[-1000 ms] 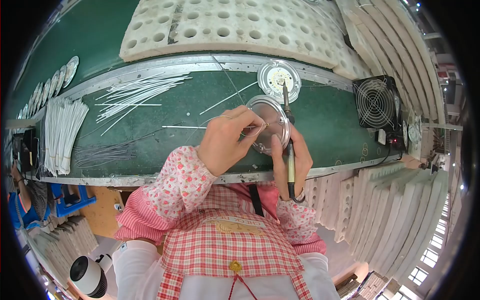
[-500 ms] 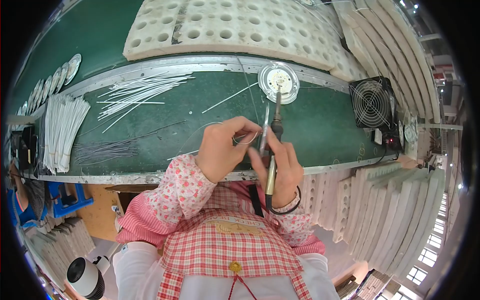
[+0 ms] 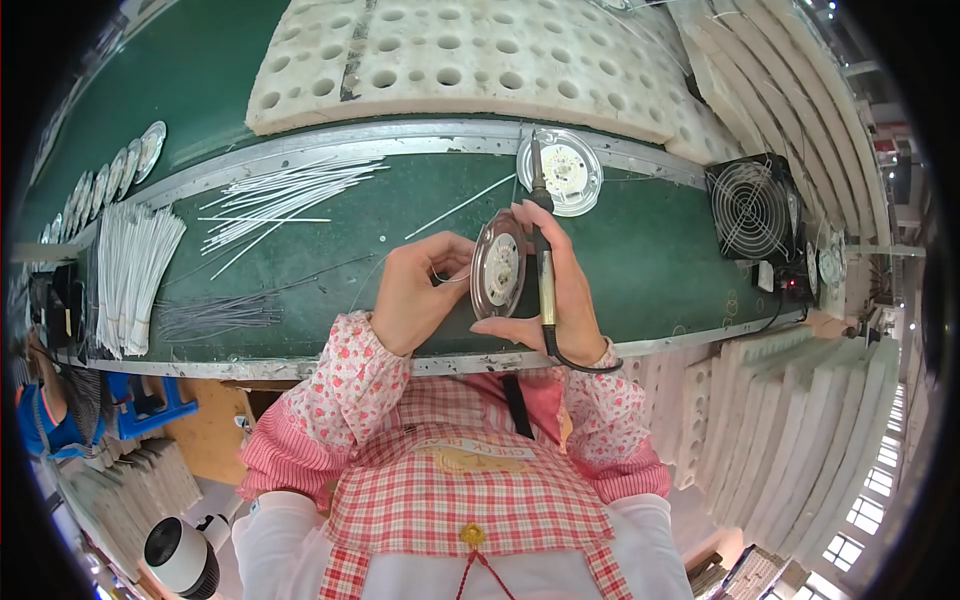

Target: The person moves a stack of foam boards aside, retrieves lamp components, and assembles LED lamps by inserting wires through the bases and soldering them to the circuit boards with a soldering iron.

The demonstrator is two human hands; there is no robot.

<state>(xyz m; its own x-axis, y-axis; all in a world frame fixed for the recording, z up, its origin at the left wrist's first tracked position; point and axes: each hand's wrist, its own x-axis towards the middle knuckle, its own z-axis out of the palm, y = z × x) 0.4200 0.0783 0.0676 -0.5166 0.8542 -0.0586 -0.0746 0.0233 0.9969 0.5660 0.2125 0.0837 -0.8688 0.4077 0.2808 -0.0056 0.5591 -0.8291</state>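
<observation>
My right hand (image 3: pixel 572 300) is closed around a soldering iron (image 3: pixel 546 275), its tip pointing away from me. Thumb and fingers of this hand also grip a round clear-rimmed disc (image 3: pixel 500 262), tilted nearly on edge, with a pale circuit board at its centre. To the left, my left hand (image 3: pixel 412 290) pinches a thin wire (image 3: pixel 447 278) that looks like solder; its fingertips are close to the disc's left rim, and I cannot tell if they touch it. A second similar disc (image 3: pixel 560 172) lies flat on the green bench behind the iron's tip.
White wires (image 3: pixel 285 195), dark wires (image 3: pixel 222 315) and a bundle of white strips (image 3: pixel 135 275) lie on the left of the bench (image 3: pixel 640 270). Discs (image 3: pixel 118 172) stand in a row at far left. A fan (image 3: pixel 750 208) is at right, perforated foam (image 3: pixel 460 60) behind.
The disc held by my right hand has turned, so its face with the circuit board now shows. The iron's tip has moved up and left. My left hand has shifted slightly left.
</observation>
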